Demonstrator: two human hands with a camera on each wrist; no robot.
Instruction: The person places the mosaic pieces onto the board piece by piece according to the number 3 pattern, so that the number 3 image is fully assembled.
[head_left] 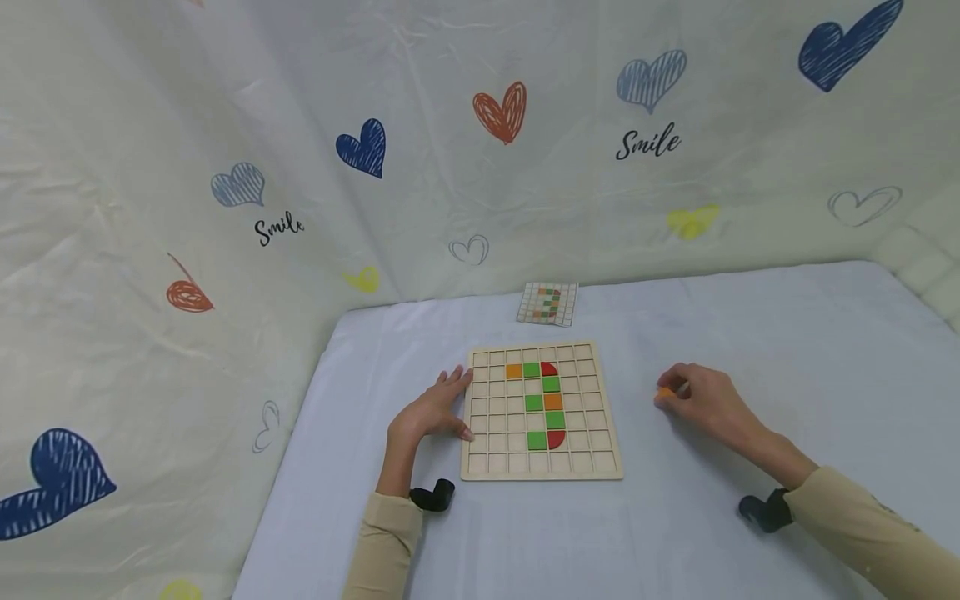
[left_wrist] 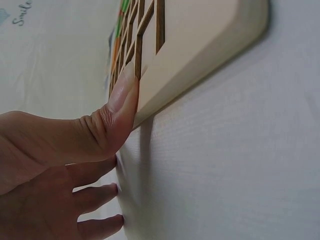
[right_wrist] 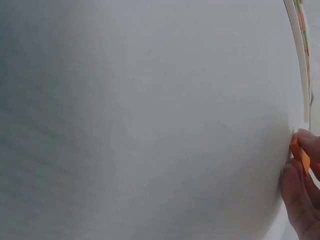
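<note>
A pale wooden grid board (head_left: 491, 468) lies on the table, with green, orange and red tiles set in some of its cells. My left hand (head_left: 433, 410) touches the board's left edge with its fingers spread; in the left wrist view the thumb (left_wrist: 122, 100) presses against the rim near a corner. To the right of the board, my right hand (head_left: 708, 400) pinches an orange tile (head_left: 665, 393) between thumb and fingers, close to the tabletop. The right wrist view shows this orange tile (right_wrist: 300, 152) at its right edge, partly covered by the fingers.
Behind the board lies a small printed card (head_left: 547, 304) with a coloured pattern on a grid. A white cloth (head_left: 787, 350) covers the table. A curtain (head_left: 420, 67) printed with hearts and words hangs behind and at the left.
</note>
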